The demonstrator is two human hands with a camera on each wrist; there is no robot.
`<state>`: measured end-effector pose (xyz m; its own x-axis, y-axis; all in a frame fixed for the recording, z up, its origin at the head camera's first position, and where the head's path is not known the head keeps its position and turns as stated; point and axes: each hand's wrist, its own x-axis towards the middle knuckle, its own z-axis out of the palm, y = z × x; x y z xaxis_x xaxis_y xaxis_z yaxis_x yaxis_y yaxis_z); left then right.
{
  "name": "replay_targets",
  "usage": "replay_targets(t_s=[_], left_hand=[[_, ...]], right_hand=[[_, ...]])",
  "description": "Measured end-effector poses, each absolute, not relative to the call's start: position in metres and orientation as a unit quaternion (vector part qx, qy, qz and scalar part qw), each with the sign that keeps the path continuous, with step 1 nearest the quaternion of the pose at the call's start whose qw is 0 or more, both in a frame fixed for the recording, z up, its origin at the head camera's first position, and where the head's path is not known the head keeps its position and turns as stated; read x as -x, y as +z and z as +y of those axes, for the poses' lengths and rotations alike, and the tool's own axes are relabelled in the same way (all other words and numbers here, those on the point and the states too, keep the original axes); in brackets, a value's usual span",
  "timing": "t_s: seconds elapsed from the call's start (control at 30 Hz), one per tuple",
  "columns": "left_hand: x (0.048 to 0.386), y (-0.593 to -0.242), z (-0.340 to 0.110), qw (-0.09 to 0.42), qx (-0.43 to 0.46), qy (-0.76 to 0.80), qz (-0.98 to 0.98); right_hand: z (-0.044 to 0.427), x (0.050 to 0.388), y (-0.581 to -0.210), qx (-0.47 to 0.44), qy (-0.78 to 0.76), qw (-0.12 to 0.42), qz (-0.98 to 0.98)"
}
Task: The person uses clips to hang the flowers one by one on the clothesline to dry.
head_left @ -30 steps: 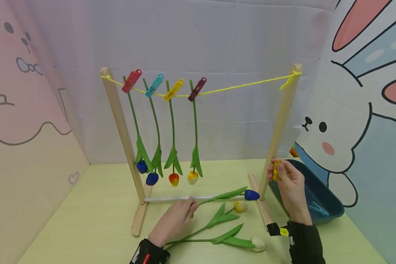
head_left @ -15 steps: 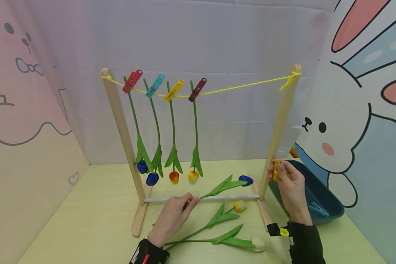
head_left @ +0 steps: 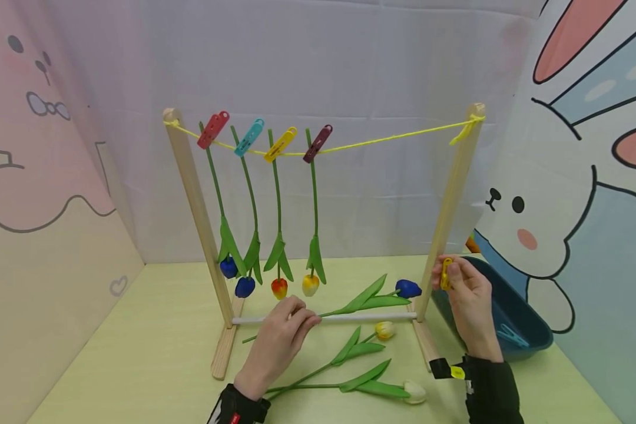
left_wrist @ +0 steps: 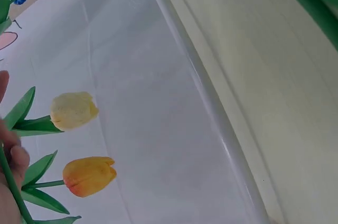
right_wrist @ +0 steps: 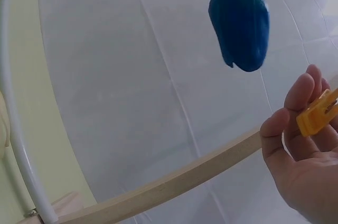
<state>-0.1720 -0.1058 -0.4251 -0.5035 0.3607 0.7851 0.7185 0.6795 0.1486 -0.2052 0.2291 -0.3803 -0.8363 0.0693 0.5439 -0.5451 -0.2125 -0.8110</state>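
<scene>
My left hand (head_left: 280, 343) grips the green stem of a blue artificial tulip (head_left: 408, 288) above the table, its flower pointing right. In the right wrist view the blue flower (right_wrist: 241, 29) hangs close to my right hand (head_left: 467, 300). That hand holds a yellow clothespin (head_left: 446, 274) beside the right post. Four fingers' detail is partly hidden behind the left hand's back. A yellow-white tulip (head_left: 384, 331) and a white tulip (head_left: 414, 392) lie on the table in front of the rack.
A yellow string (head_left: 387, 139) joins two wooden posts (head_left: 450, 194). Several tulips hang from it upside down by clothespins (head_left: 249, 138). A white rod (head_left: 371, 317) runs low between the posts. A dark teal bin (head_left: 540, 338) with a light blue clothespin (head_left: 512, 335) stands right.
My left hand has lifted the blue tulip off the table area and tilted its flower upward. The right hand stays nearly still with the yellow clothespin.
</scene>
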Motion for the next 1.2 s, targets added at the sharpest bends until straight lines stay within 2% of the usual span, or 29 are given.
replay_targets(t_s=[0.37,0.53,0.6,0.8,1.0,1.2], left_hand=[[0.173,-0.420,-0.104,0.539,0.292,-0.201,-0.765],[0.174,-0.418,-0.105,0.629,0.234,-0.161,-0.724],[0.174,-0.416,-0.105,0.647,0.209,-0.152,-0.718],[0.172,-0.416,-0.107,0.644,0.178,-0.153,-0.728],[0.170,-0.413,-0.109,0.630,0.193,-0.184,-0.729],[0.166,-0.404,-0.109,0.561,0.235,-0.351,-0.712]], right_hand=[[0.228,0.206,-0.379,-0.202,0.759,0.214,-0.581],[0.228,0.206,-0.378,-0.210,0.764,0.215,-0.571],[0.228,0.206,-0.378,-0.211,0.765,0.215,-0.569],[0.228,0.206,-0.379,-0.210,0.761,0.215,-0.575],[0.228,0.206,-0.380,-0.213,0.759,0.214,-0.577],[0.227,0.207,-0.380,-0.219,0.760,0.210,-0.574]])
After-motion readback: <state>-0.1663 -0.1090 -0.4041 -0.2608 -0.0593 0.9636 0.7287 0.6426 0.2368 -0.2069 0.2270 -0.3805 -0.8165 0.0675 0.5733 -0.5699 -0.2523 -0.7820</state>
